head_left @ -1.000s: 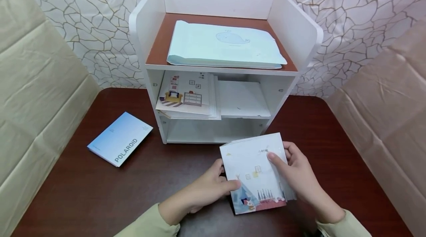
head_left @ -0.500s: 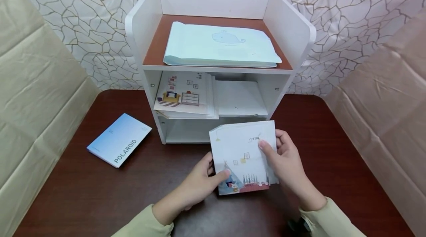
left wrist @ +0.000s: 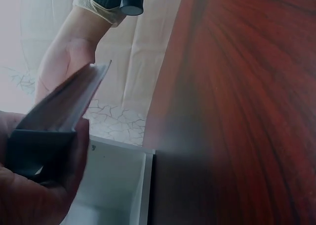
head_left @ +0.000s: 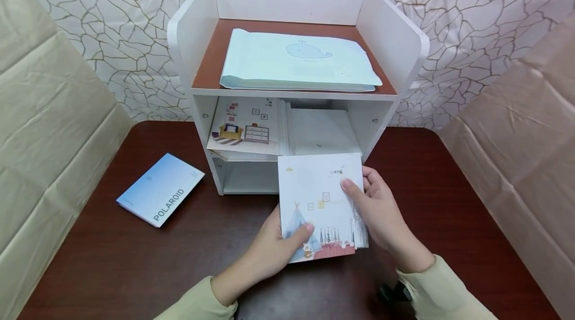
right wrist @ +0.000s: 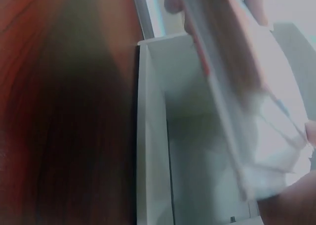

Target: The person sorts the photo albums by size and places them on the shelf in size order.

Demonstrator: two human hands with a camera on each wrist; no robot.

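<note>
A small white photo album, its cover printed with a blue tent and a pink strip, is held in front of the shelf unit. My left hand grips its lower left side, thumb across the cover and fingers behind. At the right edge my right hand pinches it, thumb on the cover near the title; loose, shiny page edges stick out there. The left wrist view shows the album edge-on, its dark spine end in the left palm. Blurred pages of the album fan slightly in the right wrist view.
The white shelf unit bears a pale whale-print album on top. Its middle shelf holds a furniture-print album left and a white one right. A blue-white POLAROID album lies on the dark wooden table.
Both hands have moved the album up and left toward the shelf unit, and it now stands straighter, overlapping the shelf's front. The grips look the same. The POLAROID album has not moved.
</note>
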